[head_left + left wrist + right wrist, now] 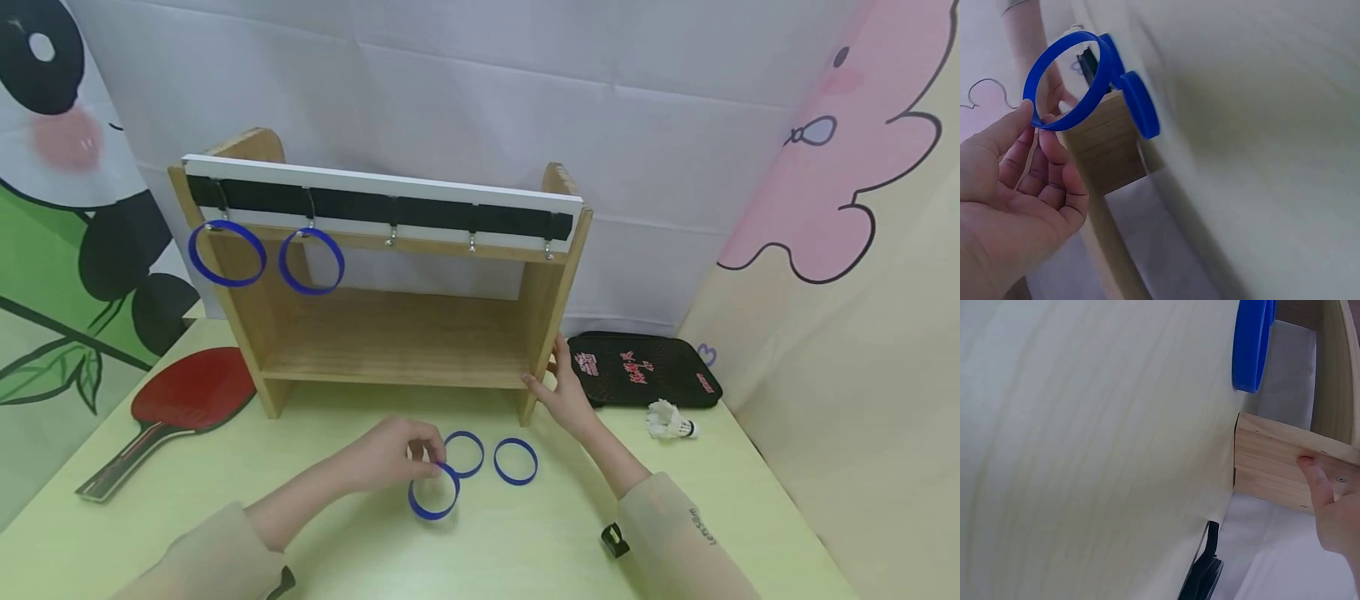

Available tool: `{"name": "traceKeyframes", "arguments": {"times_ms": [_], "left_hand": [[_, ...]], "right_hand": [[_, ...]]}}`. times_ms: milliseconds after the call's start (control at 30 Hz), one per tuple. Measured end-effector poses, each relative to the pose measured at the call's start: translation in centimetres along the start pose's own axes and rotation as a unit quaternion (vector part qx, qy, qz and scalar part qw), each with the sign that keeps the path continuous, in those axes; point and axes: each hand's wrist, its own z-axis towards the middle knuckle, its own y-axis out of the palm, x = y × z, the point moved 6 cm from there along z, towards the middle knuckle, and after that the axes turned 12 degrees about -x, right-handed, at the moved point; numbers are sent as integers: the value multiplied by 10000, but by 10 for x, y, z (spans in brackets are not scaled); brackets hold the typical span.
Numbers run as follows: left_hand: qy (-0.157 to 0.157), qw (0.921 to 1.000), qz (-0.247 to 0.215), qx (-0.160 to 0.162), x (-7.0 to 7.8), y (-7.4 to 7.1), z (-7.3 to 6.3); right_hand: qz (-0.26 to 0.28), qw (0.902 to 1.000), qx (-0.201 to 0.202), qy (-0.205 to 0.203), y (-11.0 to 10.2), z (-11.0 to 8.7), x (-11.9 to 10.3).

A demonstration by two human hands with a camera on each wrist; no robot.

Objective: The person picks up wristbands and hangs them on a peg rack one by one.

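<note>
My left hand (397,457) pinches a blue ring (433,518) between thumb and fingers, just above the table; the left wrist view shows the same ring (1100,78) at the fingertips. Two more blue rings, a nearer-middle ring (482,454) and a right ring (516,482), lie on the tabletop beside it. My right hand (564,392) rests against the right side panel of a wooden rack (397,337), thumb at its front edge. Along the rack's top runs a white-and-black bar with several metal hooks (472,242). From the two leftmost hooks hang a blue ring (228,283) and another blue ring (311,291).
A red table tennis paddle (191,392) lies left of the rack. To its right are a black case (645,367) and a white shuttlecock (670,421). A small black object (615,542) is near my right sleeve. A white cloth backdrop (480,100) hangs behind.
</note>
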Motion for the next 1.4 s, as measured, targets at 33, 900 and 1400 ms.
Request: {"name": "traceKeyframes", "arguments": {"times_ms": [33, 900, 1400], "left_hand": [[-2, 10000, -18, 26, 3, -3, -2], [-70, 9744, -306, 2226, 69, -116, -60], [469, 8620, -2237, 4525, 66, -162, -83]], "right_hand": [[7, 10000, -3, -5, 0, 0, 0], [37, 9999, -114, 89, -3, -5, -38], [-174, 9996, -67, 225, 0, -6, -40]]}}
